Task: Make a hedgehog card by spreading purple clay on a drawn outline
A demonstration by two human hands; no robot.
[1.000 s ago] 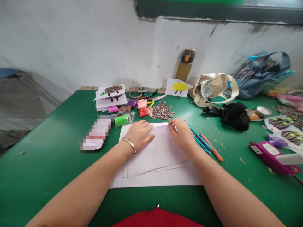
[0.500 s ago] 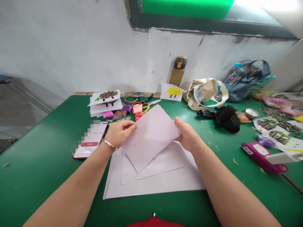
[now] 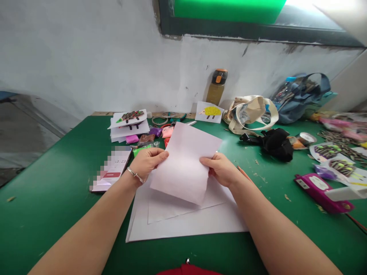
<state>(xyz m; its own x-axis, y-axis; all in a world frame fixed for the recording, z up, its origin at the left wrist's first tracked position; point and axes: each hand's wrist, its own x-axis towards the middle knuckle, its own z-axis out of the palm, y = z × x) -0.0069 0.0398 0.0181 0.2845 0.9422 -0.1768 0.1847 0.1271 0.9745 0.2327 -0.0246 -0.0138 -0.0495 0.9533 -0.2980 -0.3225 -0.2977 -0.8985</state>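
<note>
A blank white sheet of paper is held up between my two hands, tilted over a stack of larger white paper on the green table. My left hand pinches its left edge between thumb and fingers; a silver bracelet circles that wrist. On the opposite edge, my right hand grips with the thumb on top and the fingers behind. A smaller loose sheet lies on the stack, partly covered by the held one. An orange pencil-like stick shows just beyond my right wrist.
Left of the stack lies a phone. Behind it are hedgehog pictures, bags of coloured clay and partly hidden scissors. A bottle stands by the wall. To the right are a black pouch and a magenta glue-gun-like device.
The held sheet has turned from a diamond-like angle to a more upright one. My right hand has shifted slightly left and its thumb now lies over the paper.
</note>
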